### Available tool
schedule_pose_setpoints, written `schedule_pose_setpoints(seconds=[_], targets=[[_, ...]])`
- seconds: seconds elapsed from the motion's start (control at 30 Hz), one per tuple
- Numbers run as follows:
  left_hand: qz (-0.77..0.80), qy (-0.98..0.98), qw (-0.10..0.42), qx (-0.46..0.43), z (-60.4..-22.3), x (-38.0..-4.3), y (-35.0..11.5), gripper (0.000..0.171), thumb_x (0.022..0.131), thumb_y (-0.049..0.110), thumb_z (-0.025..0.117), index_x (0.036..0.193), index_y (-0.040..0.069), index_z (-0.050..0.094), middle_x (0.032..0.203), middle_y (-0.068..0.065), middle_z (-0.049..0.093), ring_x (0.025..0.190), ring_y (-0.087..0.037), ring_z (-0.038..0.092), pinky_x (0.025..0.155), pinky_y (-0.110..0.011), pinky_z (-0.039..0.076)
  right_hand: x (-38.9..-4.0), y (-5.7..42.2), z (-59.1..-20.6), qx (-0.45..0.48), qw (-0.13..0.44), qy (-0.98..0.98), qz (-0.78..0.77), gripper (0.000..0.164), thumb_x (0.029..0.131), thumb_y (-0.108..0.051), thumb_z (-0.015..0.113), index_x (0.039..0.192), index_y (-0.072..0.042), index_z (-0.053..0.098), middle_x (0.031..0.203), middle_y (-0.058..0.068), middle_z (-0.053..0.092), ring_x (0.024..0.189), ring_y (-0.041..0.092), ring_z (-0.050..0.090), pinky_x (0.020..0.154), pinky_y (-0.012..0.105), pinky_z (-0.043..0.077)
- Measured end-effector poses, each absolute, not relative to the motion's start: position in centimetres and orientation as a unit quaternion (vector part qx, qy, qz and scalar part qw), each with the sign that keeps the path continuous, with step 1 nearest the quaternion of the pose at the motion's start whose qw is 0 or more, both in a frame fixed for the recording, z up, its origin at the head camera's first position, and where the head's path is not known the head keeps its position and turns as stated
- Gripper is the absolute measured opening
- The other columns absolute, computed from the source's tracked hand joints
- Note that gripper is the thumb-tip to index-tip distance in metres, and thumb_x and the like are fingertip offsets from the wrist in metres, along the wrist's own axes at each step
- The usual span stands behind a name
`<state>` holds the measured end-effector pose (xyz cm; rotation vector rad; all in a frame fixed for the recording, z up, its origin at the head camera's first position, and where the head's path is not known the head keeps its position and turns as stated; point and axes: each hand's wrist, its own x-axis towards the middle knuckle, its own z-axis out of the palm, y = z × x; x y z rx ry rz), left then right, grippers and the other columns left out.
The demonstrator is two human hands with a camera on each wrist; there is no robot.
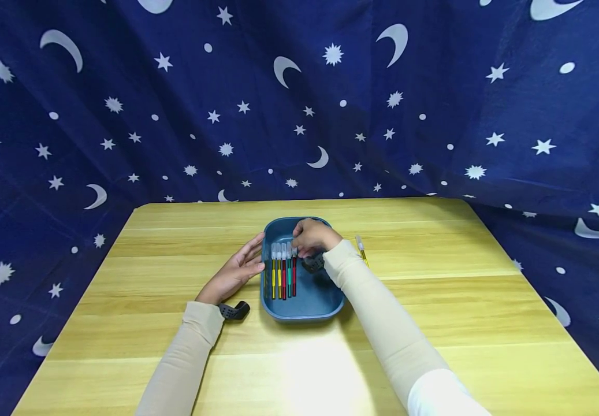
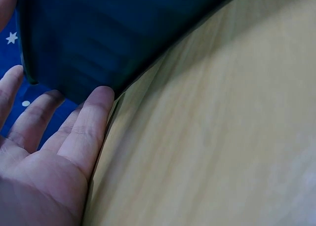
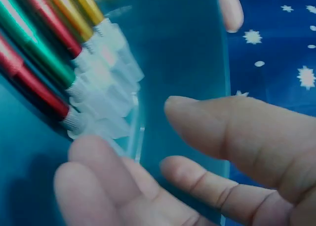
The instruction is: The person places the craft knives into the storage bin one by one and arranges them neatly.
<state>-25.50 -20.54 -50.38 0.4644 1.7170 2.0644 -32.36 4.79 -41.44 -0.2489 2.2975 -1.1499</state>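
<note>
A blue tray point(image 1: 320, 297) holds a row of capped craft knives point(image 1: 283, 277) with yellow, red and green metal handles and clear caps. My right hand point(image 1: 316, 237) is inside the tray, over the cap end of the rightmost red knife point(image 3: 34, 83). In the right wrist view its fingertips point(image 3: 89, 171) are right at that clear cap, while the thumb point(image 3: 212, 122) stands apart with nothing pinched. My left hand point(image 1: 234, 274) rests against the tray's left wall, fingers extended along it. The left wrist view shows those fingers point(image 2: 91, 117) beside the tray's dark outer side point(image 2: 98, 33).
One more yellow craft knife point(image 1: 363, 251) lies on the wooden table point(image 1: 434, 300) just right of the tray, beside my right forearm. A dark blue curtain point(image 1: 257, 86) with moons and stars hangs behind the table. Black wrist cameras point(image 1: 234, 311) sit under both wrists.
</note>
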Motion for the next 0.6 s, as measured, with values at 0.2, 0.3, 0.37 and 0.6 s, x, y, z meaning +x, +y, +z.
schedule_pose_setpoints(seconds=[0.2,0.3,0.37,0.6], targets=[[0.739,0.619,0.206,0.168,-50.4,-25.6,-20.6,0.081,0.112,0.004,0.057,0.176,0.019,0.01,0.18,-0.016,0.013,0.164,-0.042,0.02,0.115,-0.026,0.046,-32.2,5.7,-40.5,-0.13,0.252,0.858,-0.429,0.042,0.104,-0.009,0.07,0.14,0.009,0.058,0.098,0.024,0.076,0.076,0.024,0.074,0.074,0.036,0.066],[0.739,0.619,0.204,0.169,-50.5,-25.6,-20.6,0.081,0.112,0.003,0.056,0.176,0.018,0.01,0.18,-0.017,0.013,0.163,-0.043,0.02,0.114,-0.026,0.046,-32.1,6.3,-40.1,-0.149,0.244,0.859,-0.425,0.044,0.105,-0.012,0.069,0.142,0.01,0.057,0.106,0.027,0.075,0.084,0.029,0.076,0.078,0.039,0.066],[0.74,0.619,0.203,0.169,-50.5,-25.6,-20.5,0.081,0.112,0.003,0.056,0.176,0.017,0.01,0.18,-0.017,0.013,0.163,-0.043,0.02,0.114,-0.026,0.047,-32.0,6.7,-39.9,-0.164,0.236,0.858,-0.426,0.046,0.105,-0.013,0.069,0.143,0.01,0.057,0.11,0.027,0.073,0.09,0.034,0.077,0.082,0.042,0.066],[0.743,0.615,0.202,0.17,-50.5,-25.5,-20.5,0.081,0.111,0.002,0.056,0.176,0.017,0.01,0.18,-0.018,0.012,0.163,-0.044,0.019,0.114,-0.025,0.047,-31.4,8.4,-39.5,-0.247,0.197,0.838,-0.446,0.044,0.107,-0.01,0.067,0.145,0.009,0.057,0.114,0.025,0.073,0.106,0.046,0.073,0.093,0.051,0.063]])
